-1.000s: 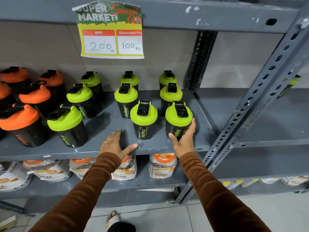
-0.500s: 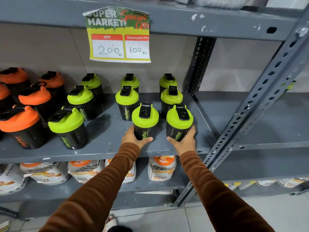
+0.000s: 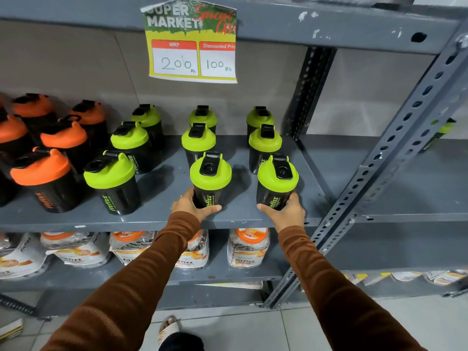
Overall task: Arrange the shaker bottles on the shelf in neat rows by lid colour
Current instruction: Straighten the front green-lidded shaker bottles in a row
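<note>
Black shaker bottles stand on a grey metal shelf [image 3: 162,219]. Several have green lids, in three rows running front to back; several with orange lids [image 3: 41,168] stand at the left. My left hand [image 3: 191,206] grips the base of the front green-lid bottle in the middle row [image 3: 210,181]. My right hand [image 3: 286,211] grips the base of the front green-lid bottle in the right row [image 3: 277,181]. Both bottles stand upright on the shelf near its front edge. Another green-lid bottle [image 3: 111,182] stands at the front of the left green row.
A price sign [image 3: 192,41] hangs from the shelf above. A perforated upright post [image 3: 395,153] rises at the right of the shelf bay. Bagged goods [image 3: 248,247] fill the shelf below. One more green-lid bottle [image 3: 438,135] shows behind the post at the far right.
My left hand left the bare shelf and closed on the middle front green-lid bottle. My right hand stays on the right front bottle. The gap between the two bottles has widened.
</note>
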A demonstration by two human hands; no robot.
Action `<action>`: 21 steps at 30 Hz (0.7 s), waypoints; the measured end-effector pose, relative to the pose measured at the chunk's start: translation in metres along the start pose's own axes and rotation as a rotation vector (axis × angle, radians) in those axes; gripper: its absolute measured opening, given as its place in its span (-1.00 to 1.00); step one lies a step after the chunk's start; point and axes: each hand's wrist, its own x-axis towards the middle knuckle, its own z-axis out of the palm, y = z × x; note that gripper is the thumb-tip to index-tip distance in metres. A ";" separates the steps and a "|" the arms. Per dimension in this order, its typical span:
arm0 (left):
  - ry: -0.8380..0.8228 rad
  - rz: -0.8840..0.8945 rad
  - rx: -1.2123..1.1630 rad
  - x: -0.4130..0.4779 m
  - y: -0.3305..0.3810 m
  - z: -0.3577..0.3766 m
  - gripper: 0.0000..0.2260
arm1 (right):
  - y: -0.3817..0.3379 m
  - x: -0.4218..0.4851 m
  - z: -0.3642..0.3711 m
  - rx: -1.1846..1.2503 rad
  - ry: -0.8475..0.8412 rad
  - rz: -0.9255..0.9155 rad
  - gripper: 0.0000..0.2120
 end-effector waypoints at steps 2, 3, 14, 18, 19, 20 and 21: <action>0.001 0.005 0.011 -0.003 -0.001 -0.001 -0.44 | -0.001 -0.002 -0.001 -0.005 -0.008 0.005 -0.34; 0.000 0.005 0.014 -0.004 0.000 -0.002 -0.44 | -0.002 -0.002 -0.002 -0.008 -0.012 0.008 -0.34; 0.007 0.005 0.008 -0.009 0.000 -0.006 -0.45 | -0.004 -0.007 -0.003 -0.024 -0.060 0.004 -0.28; 0.003 0.000 0.015 -0.009 -0.001 -0.007 -0.45 | 0.000 -0.004 -0.004 -0.025 -0.071 0.019 -0.34; 0.003 0.004 0.014 -0.009 -0.001 -0.007 -0.45 | 0.000 -0.003 -0.004 -0.026 -0.074 0.022 -0.36; 0.004 0.008 0.014 -0.009 -0.001 -0.007 -0.45 | 0.000 -0.003 -0.005 -0.028 -0.077 0.023 -0.37; 0.004 0.011 0.014 -0.009 -0.001 -0.007 -0.45 | 0.000 -0.003 -0.005 -0.030 -0.080 0.021 -0.38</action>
